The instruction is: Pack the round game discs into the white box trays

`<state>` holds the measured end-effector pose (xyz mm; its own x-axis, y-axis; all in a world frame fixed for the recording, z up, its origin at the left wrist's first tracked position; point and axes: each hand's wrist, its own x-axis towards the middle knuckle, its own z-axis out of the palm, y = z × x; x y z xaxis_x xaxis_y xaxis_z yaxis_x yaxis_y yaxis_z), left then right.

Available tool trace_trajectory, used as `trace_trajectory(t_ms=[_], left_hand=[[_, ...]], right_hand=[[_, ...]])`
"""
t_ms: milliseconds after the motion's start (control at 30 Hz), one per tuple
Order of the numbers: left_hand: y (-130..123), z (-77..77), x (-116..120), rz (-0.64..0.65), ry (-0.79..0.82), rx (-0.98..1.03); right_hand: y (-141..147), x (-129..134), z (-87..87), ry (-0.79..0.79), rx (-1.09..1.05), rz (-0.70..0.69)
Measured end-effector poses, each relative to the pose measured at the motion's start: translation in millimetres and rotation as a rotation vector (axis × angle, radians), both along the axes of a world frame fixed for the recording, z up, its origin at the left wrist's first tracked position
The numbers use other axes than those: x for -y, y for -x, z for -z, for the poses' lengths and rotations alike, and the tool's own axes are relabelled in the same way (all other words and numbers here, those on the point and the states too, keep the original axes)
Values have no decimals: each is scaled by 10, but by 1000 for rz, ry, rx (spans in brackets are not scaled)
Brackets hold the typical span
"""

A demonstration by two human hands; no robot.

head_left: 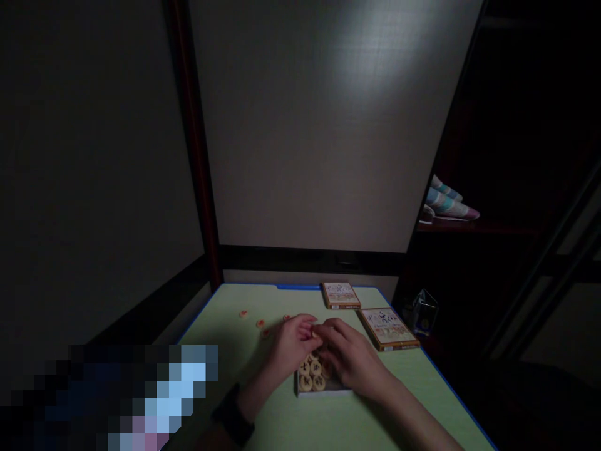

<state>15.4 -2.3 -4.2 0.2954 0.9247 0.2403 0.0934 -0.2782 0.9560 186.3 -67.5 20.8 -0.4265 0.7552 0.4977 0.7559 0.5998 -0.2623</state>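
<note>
An open box (323, 393) lies near the middle of the table, with several round wooden pieces (318, 383) marked in black at its left side. Above its far part, my left hand (293, 342) and my right hand (350, 354) meet at the fingertips. A small round piece (316, 334) shows between them, pinched by my right hand's fingers and touched by my left. The far part of the box is hidden under my hands. Several loose pieces with red marks (260, 324) lie on the table beyond my left hand.
The pale green table (375, 413) has a blue edge. Two printed flat boxes, a smaller one (341, 295) at the back and a larger one (389, 328) at the right, lie on it. Beyond the right edge stands a dark shiny packet (424, 313). Wall panels rise behind.
</note>
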Motion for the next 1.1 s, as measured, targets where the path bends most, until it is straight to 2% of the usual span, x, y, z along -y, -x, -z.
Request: trace_trajectory(t_ms=[100, 200, 267, 400, 467, 600, 733, 900, 1100], left_hand=[[-124, -24, -56, 197, 144, 72], [-122, -70, -104, 269, 151, 49], [-52, -103, -140, 193, 56, -28], [165, -109, -228, -183, -223, -297], [257, -73, -254, -284, -346, -448], [325, -9, -221, -261, -475, -715], [304, -56, -133, -215, -509, -877], [296, -149, -72, -210, -495, -930], [303, -154, -67, -223, -500, -931]], right_hand=[[-32, -54, 98, -151, 25, -13], [-100, -87, 125, -133, -1, -8], [-143, -84, 85, -35, -34, 22], [-184, -44, -33, 148, 69, 150], [-181, -26, -62, 186, 162, 177], [-147, -10, -58, 228, 275, 191], [-109, -4, -42, 239, 339, 226], [-80, 8, -59, 241, 345, 224], [-60, 23, -80, 258, 349, 265]])
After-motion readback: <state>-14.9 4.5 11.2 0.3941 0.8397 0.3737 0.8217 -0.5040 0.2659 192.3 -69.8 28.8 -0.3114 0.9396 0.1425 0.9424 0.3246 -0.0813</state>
